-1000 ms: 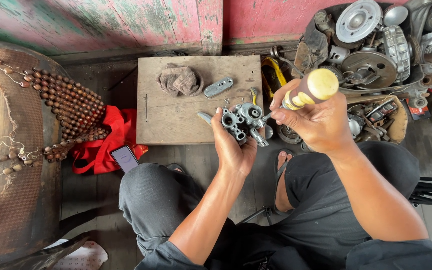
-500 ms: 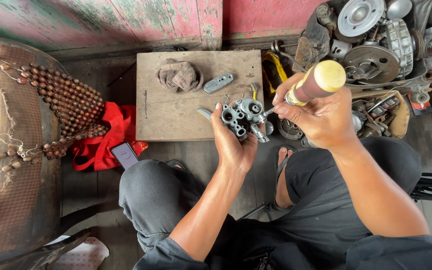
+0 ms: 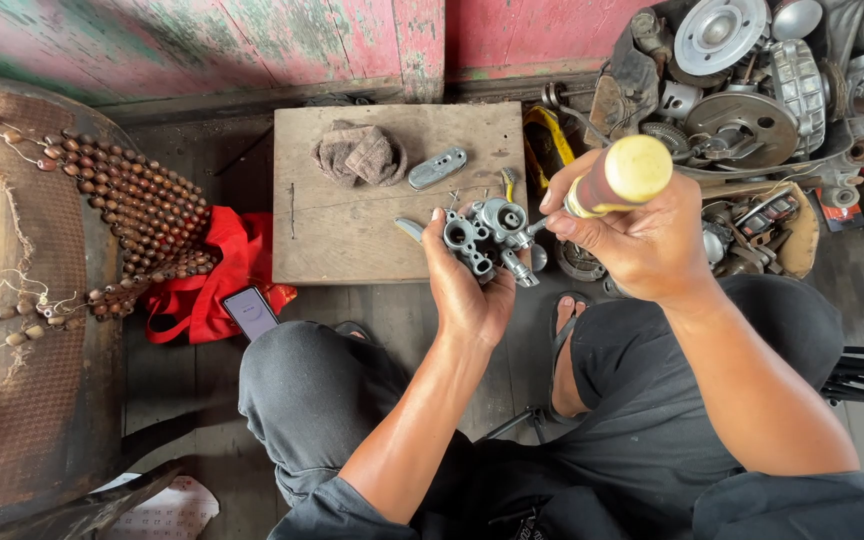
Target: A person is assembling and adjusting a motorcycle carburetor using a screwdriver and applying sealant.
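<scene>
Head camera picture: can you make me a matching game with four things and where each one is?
Things:
1. grey metal carburettor
2. yellow-handled screwdriver
3. crumpled brown rag
4. dark smartphone

Places:
A. on the floor beside the red cloth
B. in the left hand
C. on the wooden board
D. in the right hand

Pairs: 1-B, 2-D, 3-C, 4-A

A smartphone [image 3: 250, 312] lies face up on the floor, just off the near-left corner of the low wooden desk [image 3: 352, 235], its lit rectangular screen pale white inside a dark frame. It rests against a crumpled red bag [image 3: 214, 270]. A sheet of printed white paper [image 3: 167, 510] lies on the floor nearby.
</scene>
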